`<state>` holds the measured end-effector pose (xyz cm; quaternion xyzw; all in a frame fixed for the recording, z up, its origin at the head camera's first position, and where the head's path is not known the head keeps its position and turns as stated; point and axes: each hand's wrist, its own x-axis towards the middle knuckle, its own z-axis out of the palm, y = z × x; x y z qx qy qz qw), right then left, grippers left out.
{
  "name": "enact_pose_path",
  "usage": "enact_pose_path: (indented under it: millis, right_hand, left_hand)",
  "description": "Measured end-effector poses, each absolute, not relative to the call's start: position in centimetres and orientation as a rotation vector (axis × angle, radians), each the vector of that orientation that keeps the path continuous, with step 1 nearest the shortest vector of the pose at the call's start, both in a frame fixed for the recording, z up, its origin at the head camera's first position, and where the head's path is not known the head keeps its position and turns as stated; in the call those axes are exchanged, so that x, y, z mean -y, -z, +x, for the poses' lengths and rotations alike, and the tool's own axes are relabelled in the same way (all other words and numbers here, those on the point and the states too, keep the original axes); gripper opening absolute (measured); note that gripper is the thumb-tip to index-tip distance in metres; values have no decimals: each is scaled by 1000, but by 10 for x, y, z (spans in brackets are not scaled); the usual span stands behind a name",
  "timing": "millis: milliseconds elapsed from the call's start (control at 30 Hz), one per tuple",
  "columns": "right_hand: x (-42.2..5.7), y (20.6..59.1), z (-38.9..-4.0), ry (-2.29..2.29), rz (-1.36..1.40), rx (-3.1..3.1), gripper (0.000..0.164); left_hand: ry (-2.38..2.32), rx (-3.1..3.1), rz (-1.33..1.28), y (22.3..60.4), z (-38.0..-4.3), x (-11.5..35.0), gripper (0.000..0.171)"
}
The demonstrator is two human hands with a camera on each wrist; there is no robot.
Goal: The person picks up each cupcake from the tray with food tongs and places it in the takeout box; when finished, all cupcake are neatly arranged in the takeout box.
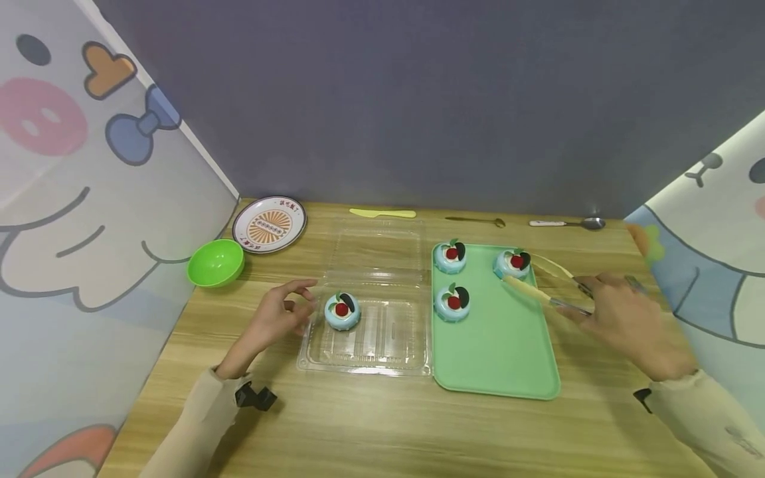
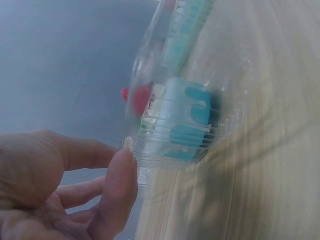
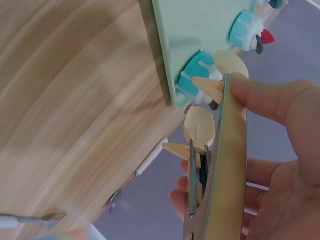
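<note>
My left hand (image 1: 277,317) is at the left edge of a clear plastic clamshell box (image 1: 373,364); in the left wrist view its thumb and a finger pinch the rim. Inside the box's near half sits a small blue cake (image 1: 342,312) with a red berry, dark cookie and green leaf. My right hand (image 1: 627,322) holds cream-tipped tongs (image 1: 528,291), their two tips spread on either side of a similar cake (image 1: 511,264) at the far right corner of the green tray (image 1: 496,358). Two more such cakes, a far one (image 1: 450,257) and a nearer one (image 1: 452,303), stand along the tray's left side.
A green bowl (image 1: 216,263) and a patterned plate (image 1: 269,224) stand at the back left. Along the wall lie a yellow knife (image 1: 382,213), a thin gold-coloured spoon (image 1: 476,220) and a white-handled spoon (image 1: 568,224). The box's transparent lid (image 1: 376,249) lies folded back towards the wall.
</note>
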<state>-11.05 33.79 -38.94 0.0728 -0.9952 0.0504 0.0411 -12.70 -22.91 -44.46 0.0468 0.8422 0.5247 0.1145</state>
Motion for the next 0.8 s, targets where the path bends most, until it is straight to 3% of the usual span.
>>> enact_pose_path:
  millis: [800]
  right_hand:
    - [-336, 400, -117, -158, 220, 2979, 65]
  left_hand:
    - [-1548, -2479, 138, 445, -125, 227, 49]
